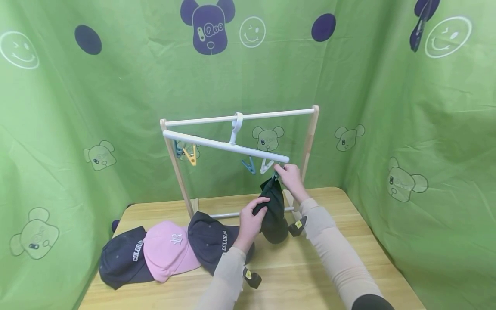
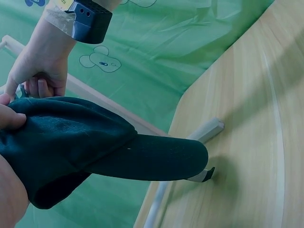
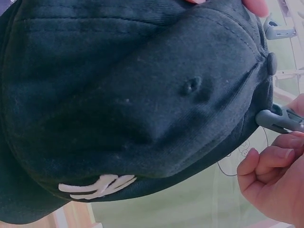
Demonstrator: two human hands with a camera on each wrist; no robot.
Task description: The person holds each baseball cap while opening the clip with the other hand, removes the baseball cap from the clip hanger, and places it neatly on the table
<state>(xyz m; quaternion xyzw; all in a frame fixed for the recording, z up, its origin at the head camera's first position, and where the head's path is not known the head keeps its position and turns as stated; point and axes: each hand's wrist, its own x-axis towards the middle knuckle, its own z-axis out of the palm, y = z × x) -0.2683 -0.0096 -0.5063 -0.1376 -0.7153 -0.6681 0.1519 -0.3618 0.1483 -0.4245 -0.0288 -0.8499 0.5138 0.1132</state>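
Observation:
A dark green cap (image 1: 274,211) with white embroidery hangs below the right end of a white clip hanger (image 1: 228,147), its brim pointing down. My left hand (image 1: 251,219) pinches the cap's crown between thumb and fingers. Up at the hanger's end, my right hand (image 1: 291,178) pinches a grey-green clip (image 3: 278,119); in the right wrist view its tip meets the edge of the cap near the top button. To the left on the hanger dangle a white clip (image 1: 266,165), a blue clip (image 1: 249,165) and a yellow clip (image 1: 191,156).
The hanger hooks over a rack (image 1: 279,114) with wooden legs and tilts down to the right. Lying on the wooden table (image 1: 302,275) at left are a navy cap (image 1: 122,258), a pink cap (image 1: 164,249) and another dark cap (image 1: 207,237). Green curtains (image 1: 135,86) surround the table.

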